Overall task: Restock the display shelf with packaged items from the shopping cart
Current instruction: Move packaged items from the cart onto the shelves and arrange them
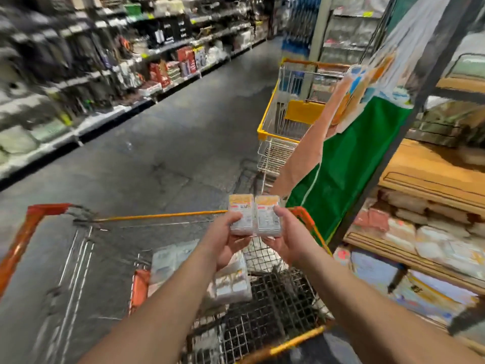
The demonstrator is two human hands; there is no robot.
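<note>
My left hand (225, 239) grips a small clear pack with a white and orange label (241, 215). Beside it my right hand (286, 239) grips a second pack of the same kind (267, 216); the two packs touch side by side, held above the far end of the shopping cart (34, 224). Inside the cart's wire basket lie more such packs (232, 282), partly hidden by my forearms. The wooden display shelf (430, 177) stands to the right, with wrapped pale packs (435, 240) on its lower board.
A second, yellow-rimmed cart (273, 119) stands ahead by the shelf. A green and peach hanging banner (349, 153) covers the shelf's end. Stocked shelving (78, 82) lines the left of the grey aisle floor (168, 143).
</note>
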